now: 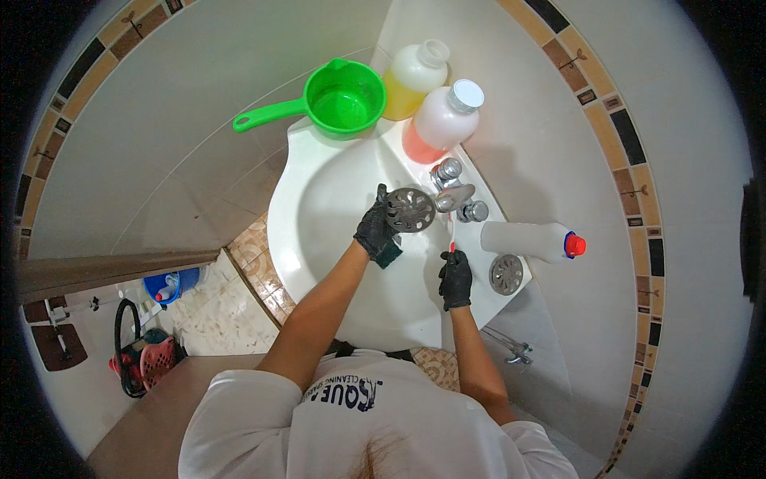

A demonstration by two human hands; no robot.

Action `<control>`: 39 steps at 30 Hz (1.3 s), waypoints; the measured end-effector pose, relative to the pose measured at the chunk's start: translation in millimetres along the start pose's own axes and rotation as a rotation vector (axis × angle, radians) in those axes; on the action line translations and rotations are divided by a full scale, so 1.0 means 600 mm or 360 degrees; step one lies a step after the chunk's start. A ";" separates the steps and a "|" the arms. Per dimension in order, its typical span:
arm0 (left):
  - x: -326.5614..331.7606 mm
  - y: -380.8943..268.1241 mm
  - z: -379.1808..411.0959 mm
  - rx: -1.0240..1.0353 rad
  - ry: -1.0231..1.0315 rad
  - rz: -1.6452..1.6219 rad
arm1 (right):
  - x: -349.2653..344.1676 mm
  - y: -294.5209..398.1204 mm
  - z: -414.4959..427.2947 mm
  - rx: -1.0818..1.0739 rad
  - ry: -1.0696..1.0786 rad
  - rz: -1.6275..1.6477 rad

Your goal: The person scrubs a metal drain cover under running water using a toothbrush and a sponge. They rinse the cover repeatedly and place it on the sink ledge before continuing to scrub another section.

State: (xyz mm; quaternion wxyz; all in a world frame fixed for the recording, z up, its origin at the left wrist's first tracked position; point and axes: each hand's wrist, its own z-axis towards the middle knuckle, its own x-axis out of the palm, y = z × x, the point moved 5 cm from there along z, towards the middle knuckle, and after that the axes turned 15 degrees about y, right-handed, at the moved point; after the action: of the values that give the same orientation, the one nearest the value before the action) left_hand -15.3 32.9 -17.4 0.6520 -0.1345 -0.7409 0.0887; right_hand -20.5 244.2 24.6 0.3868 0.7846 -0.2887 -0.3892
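My left hand (374,232), in a black glove, holds a round metal drain cover (410,209) over the bowl of a white corner washbasin (317,281). A dark green scouring pad (390,255) sticks out beneath the same hand. My right hand (456,280), also gloved, grips a thin red-and-white brush (452,245) that looks like a toothbrush. Its far end reaches towards the chrome tap (455,197), just right of the drain cover. A second metal drain cover (506,275) lies on the basin's right ledge.
A green dipper (346,102) sits on the back rim beside bottles of yellow (402,93) and pink liquid (426,141). On the right ledge lies a white bottle (526,239) with a red cap. A blue bucket (188,278) and a vacuum cleaner (134,359) stand beyond the doorway.
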 end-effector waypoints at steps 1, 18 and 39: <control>-0.006 -0.003 0.000 -0.0014 -0.0008 -0.0014 | 0.010 0.005 -0.011 0.0264 0.0154 0.0359; -0.009 -0.061 -0.062 -0.0039 -0.0339 0.0704 | 0.147 0.106 0.006 -0.0143 0.0918 0.0806; -0.042 -0.063 -0.123 0.0058 -0.0699 0.0337 | 0.174 -0.058 0.197 0.0218 0.0496 -0.1244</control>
State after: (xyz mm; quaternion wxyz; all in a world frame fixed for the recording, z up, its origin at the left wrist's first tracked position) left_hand 57.2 -14.1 -19.8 0.4647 -0.1771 -0.8449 0.1971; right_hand -58.4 138.5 -91.8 0.1962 0.9084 0.0670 -0.3631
